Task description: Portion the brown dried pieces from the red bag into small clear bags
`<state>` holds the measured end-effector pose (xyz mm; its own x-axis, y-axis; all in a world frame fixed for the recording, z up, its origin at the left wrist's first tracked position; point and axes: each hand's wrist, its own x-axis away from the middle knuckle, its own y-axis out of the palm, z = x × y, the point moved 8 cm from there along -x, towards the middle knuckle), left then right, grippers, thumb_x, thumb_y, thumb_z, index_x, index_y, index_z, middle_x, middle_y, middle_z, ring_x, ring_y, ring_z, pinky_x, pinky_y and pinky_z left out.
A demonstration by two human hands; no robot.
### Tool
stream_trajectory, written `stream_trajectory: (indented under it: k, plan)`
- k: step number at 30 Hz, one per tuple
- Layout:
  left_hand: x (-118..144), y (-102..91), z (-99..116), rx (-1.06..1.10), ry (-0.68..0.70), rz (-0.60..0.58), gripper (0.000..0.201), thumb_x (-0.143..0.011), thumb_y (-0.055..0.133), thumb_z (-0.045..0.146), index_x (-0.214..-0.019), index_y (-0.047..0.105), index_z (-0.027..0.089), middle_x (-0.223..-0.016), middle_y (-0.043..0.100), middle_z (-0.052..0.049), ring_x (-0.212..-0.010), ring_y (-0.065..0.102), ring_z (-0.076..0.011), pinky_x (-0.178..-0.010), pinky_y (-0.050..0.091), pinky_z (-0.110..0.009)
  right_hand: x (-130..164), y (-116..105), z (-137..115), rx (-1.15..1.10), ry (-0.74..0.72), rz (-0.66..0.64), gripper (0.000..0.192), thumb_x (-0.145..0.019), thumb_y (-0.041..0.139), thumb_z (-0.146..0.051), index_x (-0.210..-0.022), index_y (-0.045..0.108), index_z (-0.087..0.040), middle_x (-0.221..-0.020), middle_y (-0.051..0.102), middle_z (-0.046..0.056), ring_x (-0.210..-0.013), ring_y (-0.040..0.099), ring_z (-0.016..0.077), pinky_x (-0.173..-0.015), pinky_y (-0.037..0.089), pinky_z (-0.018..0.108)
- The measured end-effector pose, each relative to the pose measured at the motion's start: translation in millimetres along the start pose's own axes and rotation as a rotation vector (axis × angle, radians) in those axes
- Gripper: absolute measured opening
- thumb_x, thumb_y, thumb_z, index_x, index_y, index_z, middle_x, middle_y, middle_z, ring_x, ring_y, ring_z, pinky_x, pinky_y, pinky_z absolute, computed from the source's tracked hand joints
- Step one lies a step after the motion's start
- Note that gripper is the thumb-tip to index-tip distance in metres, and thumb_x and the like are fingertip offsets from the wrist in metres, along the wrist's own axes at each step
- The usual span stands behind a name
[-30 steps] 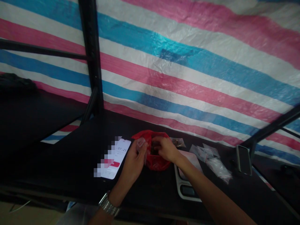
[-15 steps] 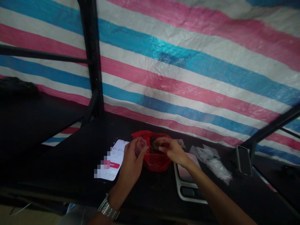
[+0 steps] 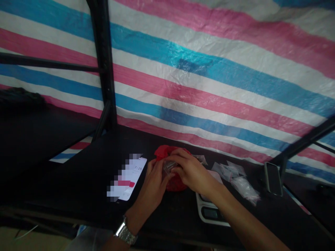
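Observation:
Between the fingers of my left hand (image 3: 154,183) is a small clear plastic bag (image 3: 169,168), its mouth facing up toward the right. My right hand (image 3: 190,170) reaches over it, with curled fingers and thumb meeting at the bag's opening. Whatever those fingers pinch is too small and dark to make out. Under both hands lies an open red plastic bag (image 3: 178,184), mostly covered by them, so its contents are hidden. A white kitchen scale (image 3: 205,220) sits just right of the red bag, partly beneath my right forearm.
Left of my hands a lit phone (image 3: 136,178) shows a running timer. Several clear zip bags (image 3: 244,188) lie right of the scale. Another small filled bag (image 3: 201,159) is behind it. A dark phone (image 3: 273,178) leans near the right post. Striped sheeting (image 3: 199,101) closes off the back.
My right hand has come out of the red bag and moved left to the clear bag in my left hand. The left hand has shifted slightly right, and the timer has advanced.

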<state>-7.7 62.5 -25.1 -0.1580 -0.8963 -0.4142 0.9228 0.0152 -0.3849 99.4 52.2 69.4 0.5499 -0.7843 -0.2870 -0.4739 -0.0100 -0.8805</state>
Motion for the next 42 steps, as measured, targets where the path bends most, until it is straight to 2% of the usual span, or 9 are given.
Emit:
stream_trajectory:
  k: [6, 9, 14, 17, 20, 25, 33, 38, 42]
  plan:
    - [6, -4.6, -13, 0.025, -0.091, 0.024, 0.036, -0.102, 0.056, 0.034, -0.136, 0.056, 0.023, -0.133, 0.054, -0.014, -0.132, 0.053, -0.0325, -0.115, 0.047, -0.056, 1, -6, -3, 0.039, -0.025, 0.04, 0.041, -0.097, 0.053, 0.0, -0.128, 0.068, -0.023, -0.134, 0.066, 0.008, -0.124, 0.065, 0.0208, -0.109, 0.053, 0.036]
    - [9, -7.7, -17, 0.025, -0.109, 0.059, 0.04, -0.102, 0.056, 0.038, -0.139, 0.054, 0.022, -0.137, 0.05, -0.015, -0.131, 0.054, -0.0322, -0.116, 0.046, -0.057, -3, -10, 16, 0.098, 0.104, 0.107, 0.037, -0.095, 0.059, -0.002, -0.127, 0.068, -0.021, -0.132, 0.068, 0.008, -0.122, 0.067, 0.0202, -0.108, 0.052, 0.033]
    - [17, -14.3, -9, -0.008, -0.129, 0.158, 0.038, -0.103, 0.051, 0.043, -0.132, 0.057, 0.018, -0.135, 0.053, -0.018, -0.132, 0.054, -0.0346, -0.116, 0.045, -0.06, -4, 12, 60, 0.375, 0.389, -0.196, 0.043, -0.086, 0.06, 0.003, -0.121, 0.073, -0.018, -0.132, 0.073, 0.012, -0.122, 0.07, 0.026, -0.104, 0.053, 0.035]
    - [29, -18.1, 1, -0.052, -0.187, 0.23, 0.041, -0.102, 0.049, 0.049, -0.128, 0.059, 0.018, -0.134, 0.057, -0.02, -0.133, 0.054, -0.038, -0.111, 0.049, -0.061, -1, 13, 66, 0.418, 0.415, -0.231, 0.043, -0.085, 0.054, 0.006, -0.118, 0.074, -0.013, -0.128, 0.075, 0.02, -0.13, 0.066, 0.0325, -0.107, 0.05, 0.041]
    - [39, -6.5, 5, -0.045, -0.291, 0.137, 0.043, -0.099, 0.049, 0.052, -0.127, 0.06, 0.02, -0.122, 0.066, -0.017, -0.118, 0.064, -0.0388, -0.1, 0.055, -0.061, 4, 15, 67, 0.413, 0.422, -0.26, 0.042, -0.087, 0.05, 0.006, -0.116, 0.075, -0.012, -0.128, 0.075, 0.023, -0.128, 0.068, 0.0331, -0.105, 0.051, 0.042]
    - [46, 18.2, 7, 0.204, -0.372, -0.019, 0.038, -0.098, 0.049, 0.052, -0.12, 0.06, 0.023, -0.12, 0.074, -0.014, -0.114, 0.071, -0.0343, -0.102, 0.055, -0.054, 9, 24, 67, 0.256, 0.381, -0.283, 0.045, -0.082, 0.052, 0.008, -0.113, 0.075, -0.014, -0.124, 0.078, 0.017, -0.12, 0.072, 0.0277, -0.102, 0.052, 0.036]
    - [34, 10.3, 2, 0.397, -0.415, 0.111, 0.047, -0.093, 0.054, 0.061, -0.115, 0.06, 0.02, -0.109, 0.074, -0.012, -0.105, 0.072, -0.0301, -0.097, 0.057, -0.047, 0, 42, 72, -0.152, 0.332, -0.259, 0.05, -0.069, 0.055, 0.011, -0.105, 0.077, -0.014, -0.105, 0.084, 0.009, -0.094, 0.079, 0.0204, -0.082, 0.059, 0.026]
    - [36, 10.5, -3, 0.477, -0.464, 0.131, 0.055, -0.091, 0.054, 0.067, -0.119, 0.058, 0.02, -0.113, 0.072, -0.012, -0.107, 0.071, -0.0283, -0.099, 0.057, -0.045, -1, 49, 72, -0.346, 0.291, -0.197, 0.053, -0.061, 0.051, 0.011, -0.096, 0.079, -0.017, -0.103, 0.084, 0.005, -0.096, 0.078, 0.0201, -0.089, 0.059, 0.029]
    - [38, 8.7, -4, 0.491, -0.481, 0.12, 0.058, -0.09, 0.055, 0.07, -0.117, 0.059, 0.02, -0.105, 0.07, -0.009, -0.101, 0.071, -0.027, -0.095, 0.058, -0.044, 6, 51, 82, -0.479, 0.308, -0.135, 0.043, -0.068, 0.056, 0.004, -0.1, 0.077, -0.017, -0.106, 0.082, 0.007, -0.099, 0.077, 0.0206, -0.094, 0.06, 0.034]
